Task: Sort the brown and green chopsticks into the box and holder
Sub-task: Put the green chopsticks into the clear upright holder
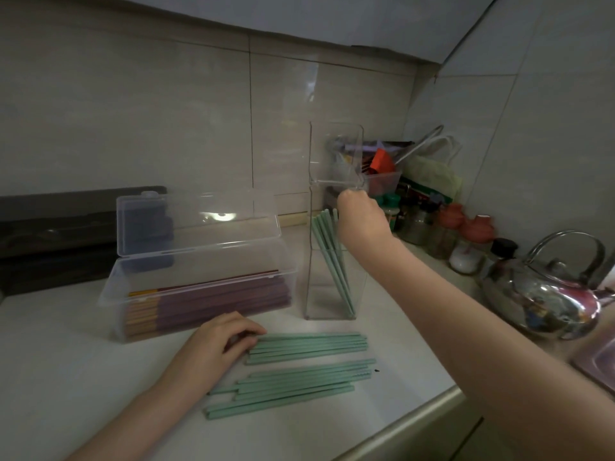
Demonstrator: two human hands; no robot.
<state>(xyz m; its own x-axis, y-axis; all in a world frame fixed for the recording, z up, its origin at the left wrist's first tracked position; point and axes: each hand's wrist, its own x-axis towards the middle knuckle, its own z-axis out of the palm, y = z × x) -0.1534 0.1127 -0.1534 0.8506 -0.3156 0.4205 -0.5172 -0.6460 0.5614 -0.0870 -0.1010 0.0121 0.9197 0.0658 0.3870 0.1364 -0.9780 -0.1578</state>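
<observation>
Several green chopsticks lie in two loose rows on the white counter. My left hand rests on the left ends of the upper row, fingers curled over them. A tall clear holder stands behind, its lid flipped up, with several green chopsticks leaning inside. My right hand is at the holder's rim beside their tops; I cannot tell whether it still grips any. To the left, a clear box with its lid open holds the brown chopsticks lying flat.
A shiny steel kettle stands at the right. Spice jars and a bin of packets crowd the back corner. A dark appliance sits behind the box. The counter's front edge runs close below the chopsticks.
</observation>
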